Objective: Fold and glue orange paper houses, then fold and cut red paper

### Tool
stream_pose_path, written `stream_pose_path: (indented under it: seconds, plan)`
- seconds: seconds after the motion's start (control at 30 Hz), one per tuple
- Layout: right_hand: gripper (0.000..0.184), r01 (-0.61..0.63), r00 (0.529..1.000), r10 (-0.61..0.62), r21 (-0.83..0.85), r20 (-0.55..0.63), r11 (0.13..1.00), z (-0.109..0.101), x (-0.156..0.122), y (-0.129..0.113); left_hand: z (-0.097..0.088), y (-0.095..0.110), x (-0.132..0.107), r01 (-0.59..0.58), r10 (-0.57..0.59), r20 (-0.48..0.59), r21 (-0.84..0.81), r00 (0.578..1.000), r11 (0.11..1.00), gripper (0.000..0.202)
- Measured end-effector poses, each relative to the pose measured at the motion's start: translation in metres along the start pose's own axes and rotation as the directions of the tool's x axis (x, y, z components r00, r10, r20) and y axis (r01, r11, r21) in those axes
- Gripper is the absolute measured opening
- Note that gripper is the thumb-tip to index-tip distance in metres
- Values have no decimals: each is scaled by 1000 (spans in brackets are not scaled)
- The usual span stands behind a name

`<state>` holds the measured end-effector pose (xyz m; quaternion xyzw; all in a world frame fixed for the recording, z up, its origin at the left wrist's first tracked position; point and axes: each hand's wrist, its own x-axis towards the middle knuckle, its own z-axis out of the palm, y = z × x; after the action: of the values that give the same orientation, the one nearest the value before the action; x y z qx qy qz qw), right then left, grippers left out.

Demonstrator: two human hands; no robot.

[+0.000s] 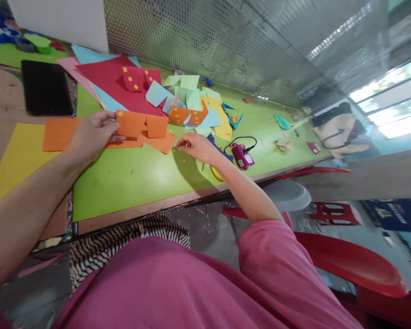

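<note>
My left hand (95, 130) pinches the left end of a folded orange paper piece (132, 125), which stands upright with a notch in its lower edge and a yellow square near its top left corner. Flat orange paper (162, 142) lies beneath it. To the right, my right hand (196, 147) hovers over the green tabletop (123, 183), thumb and fingers pinched together; whatever is between them is too small to make out. Behind stand cut folded pieces with yellow squares: a red one (133, 78), a light blue one (156, 93) and another orange one (195, 116).
A black tablet-like device (46, 87) lies at the left, above yellow paper (17, 155). Large red paper (106, 75) spreads behind. Right of my right hand are a yellow loop handle (217, 173) and a purple device (243, 156) with a black cable. Perforated metal panelling (192, 41) borders the back.
</note>
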<state>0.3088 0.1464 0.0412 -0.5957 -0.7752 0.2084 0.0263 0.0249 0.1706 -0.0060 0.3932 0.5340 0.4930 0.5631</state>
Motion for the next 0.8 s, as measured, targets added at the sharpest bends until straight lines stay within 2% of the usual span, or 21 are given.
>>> stream_pose_path:
  seconds: [0.17, 0.33, 0.57, 0.8]
  plan:
    - [12, 30, 995, -24, -53, 99, 998, -3, -15, 4, 1, 2, -1, 8, -8, -7, -4, 1000, 1000, 17]
    - [15, -30, 991, 44, -112, 123, 993, -1, -28, 6, 2, 3, -3, 20, -20, -3, 6, 1000, 1000, 19]
    - [17, -128, 974, 124, 10, 191, 992, 0, -23, 7, 2, 4, -3, 17, -17, -3, 26, 1000, 1000, 19]
    - [18, -134, 977, 128, 28, 169, 991, 2, -24, 10, 2, 3, -2, 14, -14, 9, 20, 1000, 1000, 18]
